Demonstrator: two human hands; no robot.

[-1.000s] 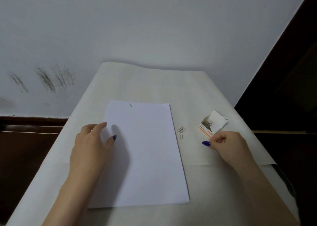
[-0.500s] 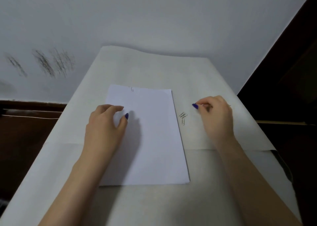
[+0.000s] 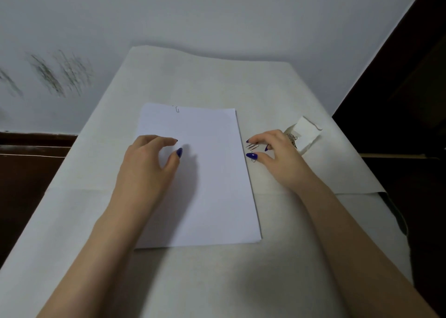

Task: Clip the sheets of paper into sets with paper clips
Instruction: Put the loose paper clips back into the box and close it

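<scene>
Clips point(image 3: 252, 146) lie right under our right hand point(image 3: 277, 153), between spread thumb and finger (nothing pinched yet), long axis toward the paper point(image 3: 205, 172); left hand point(image 3: 147, 163) rests relaxed there.

A pale wall point(image 3: 217, 15) rises behind the table point(image 3: 217, 76), which is draped in an off-white cover. Dark scuff marks point(image 3: 58, 76) smear the wall left of the table. Below them runs a brown wooden ledge point(image 3: 31, 143). Right of the table lies dark shadow.

White-covered table point(image 3: 217, 281) with paper stack point(image 3: 212, 185), loose clips point(image 3: 252, 146), clip box point(image 3: 307, 134).
</scene>
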